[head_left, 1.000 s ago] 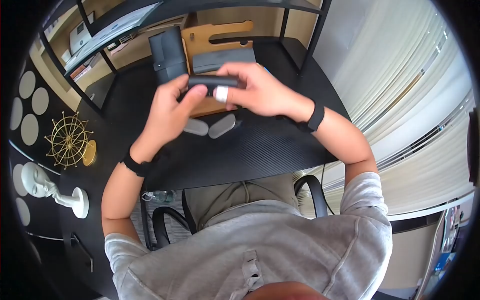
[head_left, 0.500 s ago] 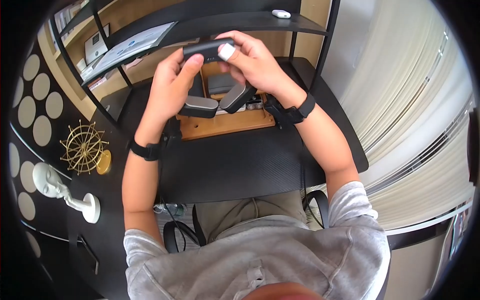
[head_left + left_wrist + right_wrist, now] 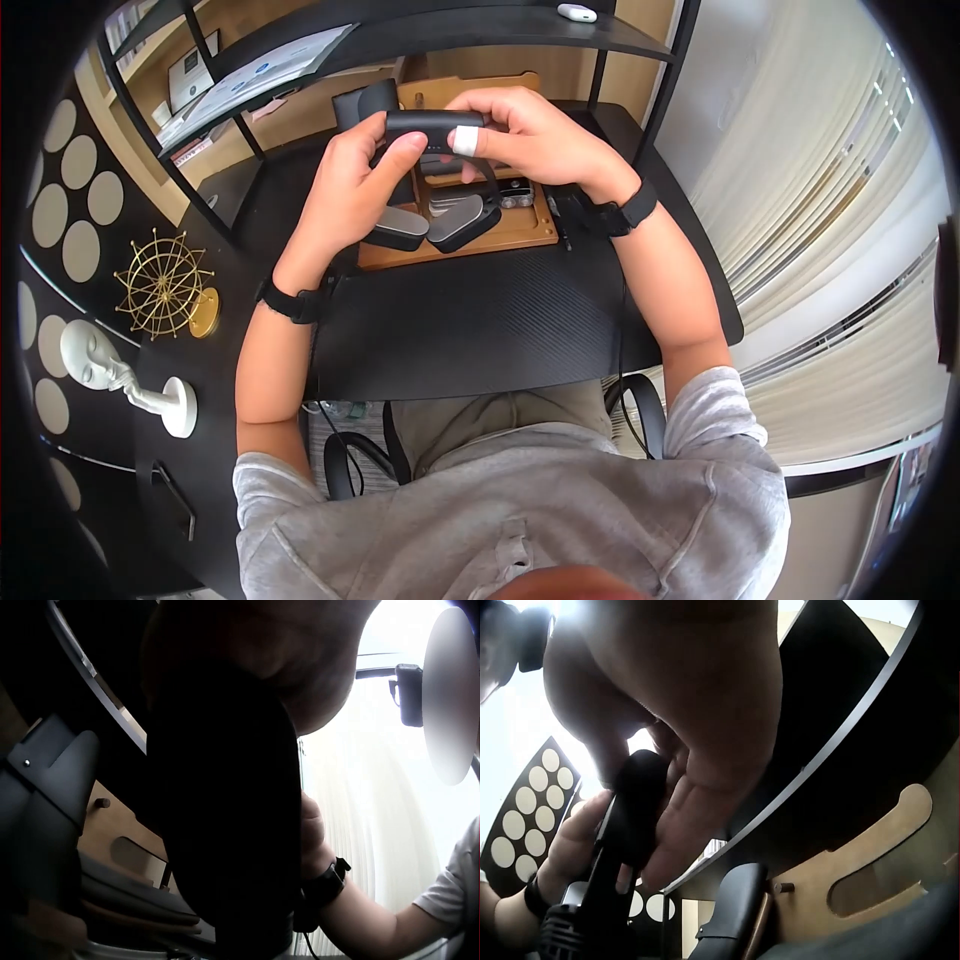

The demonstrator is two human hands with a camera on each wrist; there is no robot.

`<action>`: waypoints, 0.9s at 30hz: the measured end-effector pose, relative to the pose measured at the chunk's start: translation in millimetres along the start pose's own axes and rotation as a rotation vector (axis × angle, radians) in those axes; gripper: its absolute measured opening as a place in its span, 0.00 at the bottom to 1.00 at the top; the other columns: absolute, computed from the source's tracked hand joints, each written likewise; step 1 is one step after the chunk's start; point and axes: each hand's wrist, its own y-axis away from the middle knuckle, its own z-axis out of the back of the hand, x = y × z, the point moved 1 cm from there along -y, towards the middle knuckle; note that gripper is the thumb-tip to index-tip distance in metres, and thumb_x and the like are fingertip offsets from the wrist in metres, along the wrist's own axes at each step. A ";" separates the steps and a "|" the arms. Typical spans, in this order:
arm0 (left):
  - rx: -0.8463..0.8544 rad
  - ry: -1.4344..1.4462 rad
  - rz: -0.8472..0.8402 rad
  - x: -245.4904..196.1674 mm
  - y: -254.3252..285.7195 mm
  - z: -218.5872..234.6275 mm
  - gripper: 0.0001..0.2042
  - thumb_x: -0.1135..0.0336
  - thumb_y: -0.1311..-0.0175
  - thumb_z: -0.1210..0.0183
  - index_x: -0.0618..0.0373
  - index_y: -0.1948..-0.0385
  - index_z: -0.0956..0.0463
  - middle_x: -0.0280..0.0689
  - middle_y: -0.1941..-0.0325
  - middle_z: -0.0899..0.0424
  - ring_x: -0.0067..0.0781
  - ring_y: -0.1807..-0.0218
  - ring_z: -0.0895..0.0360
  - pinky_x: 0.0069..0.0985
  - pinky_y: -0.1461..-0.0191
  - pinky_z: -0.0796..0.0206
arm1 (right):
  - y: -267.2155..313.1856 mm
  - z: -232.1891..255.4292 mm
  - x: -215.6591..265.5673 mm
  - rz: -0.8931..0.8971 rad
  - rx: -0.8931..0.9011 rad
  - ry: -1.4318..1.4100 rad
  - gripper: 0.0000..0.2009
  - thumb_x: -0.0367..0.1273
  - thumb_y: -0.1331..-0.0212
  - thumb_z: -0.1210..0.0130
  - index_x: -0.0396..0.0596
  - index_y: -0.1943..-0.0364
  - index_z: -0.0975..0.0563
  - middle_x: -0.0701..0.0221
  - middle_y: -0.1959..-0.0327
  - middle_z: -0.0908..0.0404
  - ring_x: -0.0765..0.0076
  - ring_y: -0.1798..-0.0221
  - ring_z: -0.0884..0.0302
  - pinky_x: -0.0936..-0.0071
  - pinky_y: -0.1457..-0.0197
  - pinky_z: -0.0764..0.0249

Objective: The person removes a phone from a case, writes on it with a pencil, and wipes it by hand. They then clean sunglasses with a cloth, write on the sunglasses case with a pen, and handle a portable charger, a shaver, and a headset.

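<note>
Device, lower in head view than before, is pinched by left grip and right grip; tray is partly hidden.

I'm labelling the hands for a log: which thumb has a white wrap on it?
The right hand's thumb: the white wrap shows there, while the left hand's thumb, on the same black device, is bare.
</note>
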 end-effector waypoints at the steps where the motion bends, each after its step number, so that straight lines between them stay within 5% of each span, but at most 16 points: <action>1: 0.004 -0.003 0.001 0.3 1.7 0.9 0.17 0.56 0.24 0.42 0.66 0.58 0.21 0.31 0.70 0.20 0.17 0.66 0.29 0.22 0.60 0.33 | -0.6 -3.1 -1.9 -0.003 -0.004 -0.013 0.13 0.35 0.25 0.44 0.40 0.46 0.21 0.73 0.60 0.16 0.80 0.62 0.16 0.79 0.58 0.21; 8: 0.053 0.115 0.136 32.3 -1.4 -0.2 0.20 0.53 0.23 0.42 0.66 0.55 0.19 0.30 0.67 0.16 0.14 0.64 0.27 0.19 0.58 0.32 | -1.9 -7.4 -12.6 -0.070 -0.044 0.008 0.14 0.35 0.25 0.43 0.40 0.45 0.21 0.72 0.60 0.14 0.81 0.59 0.15 0.82 0.60 0.23; 22: -0.035 0.112 0.007 30.5 4.7 -10.8 0.15 0.58 0.27 0.36 0.65 0.57 0.20 0.32 0.65 0.15 0.15 0.62 0.24 0.20 0.56 0.30 | 1.4 -15.0 -15.7 0.047 -0.058 0.012 0.14 0.35 0.24 0.46 0.41 0.42 0.23 0.72 0.60 0.14 0.77 0.58 0.14 0.78 0.51 0.18; 27: -0.002 0.103 -0.050 31.6 4.4 -7.8 0.15 0.58 0.27 0.36 0.64 0.58 0.21 0.30 0.66 0.16 0.15 0.62 0.24 0.20 0.57 0.30 | 5.8 -22.8 -7.4 0.044 -0.117 0.137 0.15 0.35 0.25 0.44 0.41 0.43 0.23 0.70 0.63 0.14 0.77 0.61 0.13 0.76 0.58 0.16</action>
